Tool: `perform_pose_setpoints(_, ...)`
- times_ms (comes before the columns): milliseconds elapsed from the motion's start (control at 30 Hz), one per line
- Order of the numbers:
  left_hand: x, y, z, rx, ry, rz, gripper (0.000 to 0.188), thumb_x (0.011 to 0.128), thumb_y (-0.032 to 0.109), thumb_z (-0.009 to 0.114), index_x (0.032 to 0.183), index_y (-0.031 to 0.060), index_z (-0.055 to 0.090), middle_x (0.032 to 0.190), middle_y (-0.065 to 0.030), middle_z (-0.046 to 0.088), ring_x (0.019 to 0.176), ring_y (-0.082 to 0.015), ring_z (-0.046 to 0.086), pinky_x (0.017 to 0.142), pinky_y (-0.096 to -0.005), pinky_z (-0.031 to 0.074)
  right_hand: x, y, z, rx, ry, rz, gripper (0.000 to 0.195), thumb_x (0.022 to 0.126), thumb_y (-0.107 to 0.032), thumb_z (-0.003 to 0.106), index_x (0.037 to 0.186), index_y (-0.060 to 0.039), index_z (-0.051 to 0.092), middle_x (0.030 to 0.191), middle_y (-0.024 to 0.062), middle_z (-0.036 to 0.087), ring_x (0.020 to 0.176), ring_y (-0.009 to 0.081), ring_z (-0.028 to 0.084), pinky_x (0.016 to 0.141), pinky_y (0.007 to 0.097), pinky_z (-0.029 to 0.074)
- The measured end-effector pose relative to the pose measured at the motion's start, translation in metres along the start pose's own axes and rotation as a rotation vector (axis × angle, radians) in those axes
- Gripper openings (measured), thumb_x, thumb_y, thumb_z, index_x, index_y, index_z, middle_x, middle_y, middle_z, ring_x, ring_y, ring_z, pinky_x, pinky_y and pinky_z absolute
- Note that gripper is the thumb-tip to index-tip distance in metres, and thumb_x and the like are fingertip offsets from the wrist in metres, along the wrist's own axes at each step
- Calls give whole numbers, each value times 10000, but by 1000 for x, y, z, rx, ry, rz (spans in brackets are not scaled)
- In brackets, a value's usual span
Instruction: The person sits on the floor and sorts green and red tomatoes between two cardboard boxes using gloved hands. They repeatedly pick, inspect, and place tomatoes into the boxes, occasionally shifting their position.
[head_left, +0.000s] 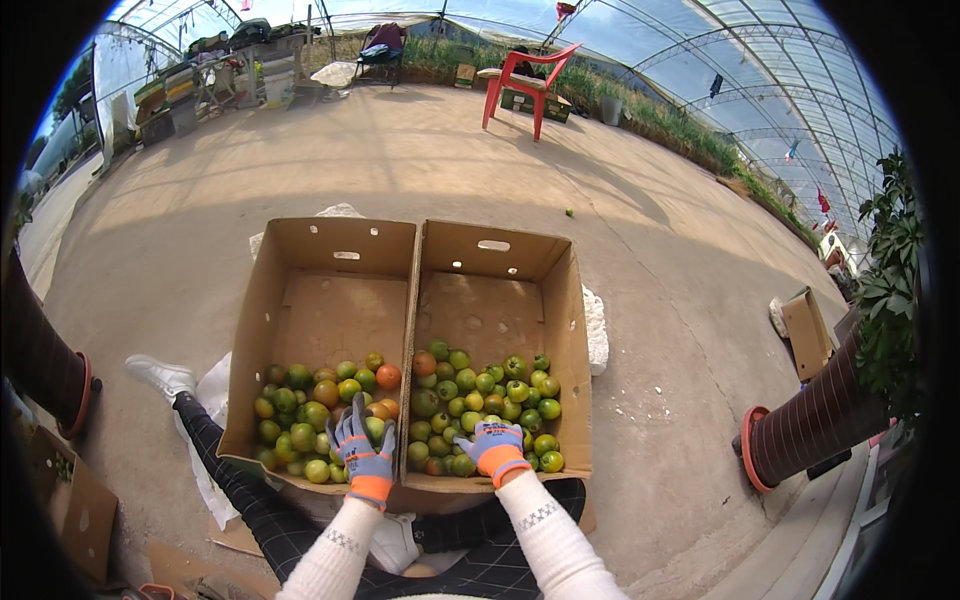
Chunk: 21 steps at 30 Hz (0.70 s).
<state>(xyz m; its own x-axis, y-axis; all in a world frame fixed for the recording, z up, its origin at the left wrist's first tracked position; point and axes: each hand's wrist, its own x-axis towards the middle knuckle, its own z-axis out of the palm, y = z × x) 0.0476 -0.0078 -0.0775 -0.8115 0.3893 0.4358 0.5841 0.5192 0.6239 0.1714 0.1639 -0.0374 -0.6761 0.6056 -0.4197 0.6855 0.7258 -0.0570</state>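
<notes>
Two cardboard boxes stand side by side before me, the left box (341, 307) and the right box (484, 307). Green and reddish tomatoes (302, 436) lie in the near part of the left one; mostly green tomatoes (517, 391) lie in the right one. My left hand (361, 448), in a grey and orange glove, is over the left box's tomatoes, fingers spread around a green tomato (374, 429); whether it grips it is unclear. My right hand (494, 448), gloved alike, rests palm down on the right box's tomatoes, its fingertips hidden.
A red plastic chair (529, 82) stands far ahead on the concrete floor. Planters with red saucers (756, 450) flank me. A cardboard box (75, 502) lies at the lower left, another box (808, 334) at the right. White foam (595, 330) shows beside the right box.
</notes>
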Motion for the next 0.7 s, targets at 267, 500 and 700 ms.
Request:
perform_pose_setpoints(267,-1,-7,14,97,7,57,817,751,366,702,1443,78,377,1411,-176,409,1352,-364,318,1147,-516,166,59,30,101,-401,-245,-15,378,815,-343,577,1122,-172,715,1178,56,679,1071,252,651,812,458,502)
perform_pose_setpoints(500,4,15,-9,-28,-52,217,874,718,418,737,1434,61,383,1418,-169,407,1353,-376,310,1131,-531,178,29,29,49,-202,-181,54,520,765,-496,639,1106,-110,714,1138,93,688,1038,262,658,836,398,508)
perform_pose_setpoints(700,4,35,-27,-152,-248,562,909,668,449,774,1416,82,413,1427,-135,424,1353,-363,329,1136,-552,186,3,24,-12,691,-180,-22,636,706,-666,686,754,-34,644,768,111,666,748,178,646,650,297,471)
